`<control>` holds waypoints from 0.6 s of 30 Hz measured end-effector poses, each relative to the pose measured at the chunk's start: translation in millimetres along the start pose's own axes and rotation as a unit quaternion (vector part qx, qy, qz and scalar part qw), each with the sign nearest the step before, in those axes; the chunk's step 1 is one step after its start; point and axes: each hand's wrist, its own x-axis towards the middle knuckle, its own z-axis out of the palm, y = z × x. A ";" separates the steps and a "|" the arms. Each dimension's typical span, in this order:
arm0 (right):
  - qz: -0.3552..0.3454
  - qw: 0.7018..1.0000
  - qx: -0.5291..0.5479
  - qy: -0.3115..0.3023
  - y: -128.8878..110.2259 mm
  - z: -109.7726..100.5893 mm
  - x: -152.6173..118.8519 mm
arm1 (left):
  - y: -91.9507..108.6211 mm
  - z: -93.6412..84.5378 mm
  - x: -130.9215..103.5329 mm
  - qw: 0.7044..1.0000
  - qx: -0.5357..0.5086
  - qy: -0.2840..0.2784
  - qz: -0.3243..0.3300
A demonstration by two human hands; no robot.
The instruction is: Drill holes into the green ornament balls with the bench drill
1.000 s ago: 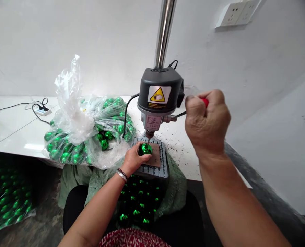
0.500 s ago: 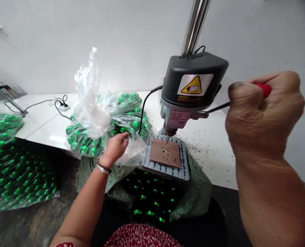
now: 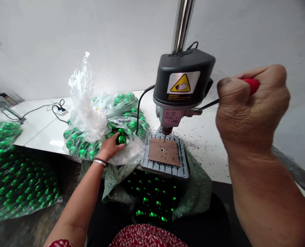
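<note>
My left hand (image 3: pixel 111 146) is at the torn opening of a clear plastic bag (image 3: pixel 86 118) full of shiny green balls, its thumb and fingers around a green ball (image 3: pixel 121 139). My right hand (image 3: pixel 252 109) is wrapped round the red knob (image 3: pixel 252 85) of the drill press lever. The drill press (image 3: pixel 184 82) has a dark housing with a yellow warning label. Its thin bit (image 3: pixel 165 138) points down above a brown square board (image 3: pixel 164 156) with a small hole, lying on the grey slotted base (image 3: pixel 184 168). No ball is on the board.
A green sack (image 3: pixel 198 185) with several green balls hangs open below the drill base. Another large bag of green balls (image 3: pixel 21 181) stands at the left. Dark shavings are scattered over the white table (image 3: pixel 214 161). A power strip (image 3: pixel 61 112) lies behind the bag.
My left hand has closed in around a green ball at the bag's opening. My right hand still grips the red knob. The whole view has shifted slightly, with the drill press now further left.
</note>
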 end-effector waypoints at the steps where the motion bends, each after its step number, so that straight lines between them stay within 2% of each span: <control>1: -0.002 1.000 0.003 0.000 -0.2 -0.1 0.3 | 4.4 -1.7 -4.1 0.995 -0.101 0.006 -0.010; 2: -0.003 1.000 0.005 -0.002 -0.4 -0.3 0.5 | 9.6 -3.1 -9.0 0.977 -0.211 0.002 -0.021; 3: -0.002 1.000 0.007 -0.005 -0.7 -0.4 0.7 | 15.5 -3.7 -14.2 0.947 -0.320 -0.015 -0.033; 6: 0.003 1.000 0.013 -0.011 -0.9 -0.6 0.8 | 34.8 1.2 -28.2 0.820 -0.559 -0.106 -0.060; 9: 0.009 0.999 0.036 -0.022 -0.1 -0.9 0.3 | 52.2 15.2 -33.9 0.724 -0.665 -0.174 -0.061; 11: 0.005 0.998 0.060 -0.037 0.7 -1.3 0.0 | 61.2 26.4 -32.9 0.690 -0.696 -0.192 -0.060; 13: 0.002 0.996 0.080 -0.048 1.1 -1.7 0.0 | 68.5 36.5 -29.6 0.681 -0.701 -0.200 -0.069; 14: 0.006 0.995 0.086 -0.051 0.9 -1.9 0.2 | 71.8 40.8 -27.4 0.690 -0.693 -0.198 -0.075; 16: 0.021 0.994 0.092 -0.058 0.2 -2.4 0.6 | 78.1 48.2 -22.6 0.740 -0.645 -0.175 -0.080; 18: 0.031 0.993 0.096 -0.069 -0.6 -2.8 1.4 | 84.2 54.5 -17.3 0.815 -0.560 -0.136 -0.058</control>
